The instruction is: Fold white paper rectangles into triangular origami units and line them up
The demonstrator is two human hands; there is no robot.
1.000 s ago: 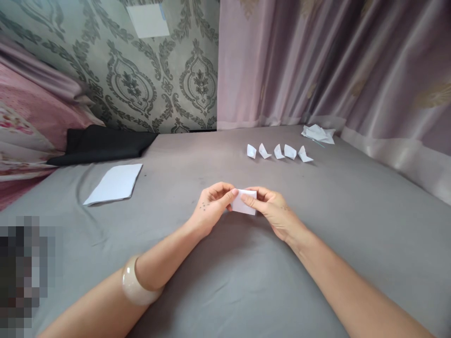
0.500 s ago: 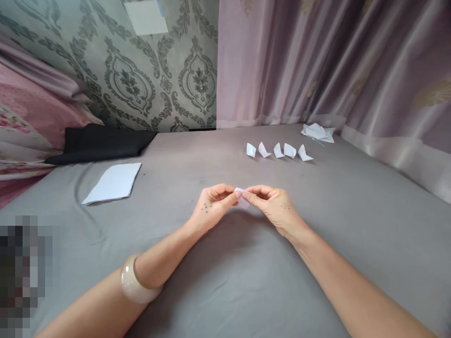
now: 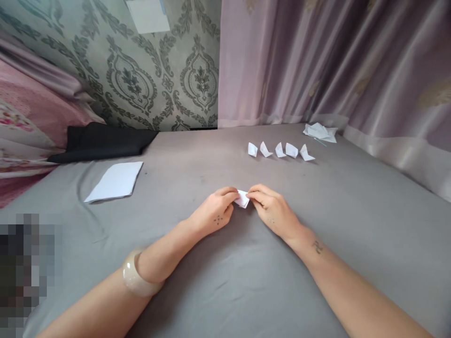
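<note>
A small folded white paper (image 3: pixel 243 198) lies low on the grey bed sheet (image 3: pixel 225 281), pinched between both my hands. My left hand (image 3: pixel 213 212) grips its left side with curled fingers, palm down. From the right, my right hand (image 3: pixel 270 210) pinches the other side. Most of the paper is hidden by my fingertips. A pale bangle (image 3: pixel 136 280) sits on my left forearm.
A row of several small folded white paper pieces (image 3: pixel 280 150) stands further back on the sheet. A heap of white paper scraps (image 3: pixel 320 133) lies by the pink curtain (image 3: pixel 317 61). A flat white sheet (image 3: pixel 114 181) and a black cloth (image 3: pixel 102 142) are at the left.
The paper went from a wider rectangle held up to a much smaller folded piece. Both hands dropped onto the sheet and turned palm down.
</note>
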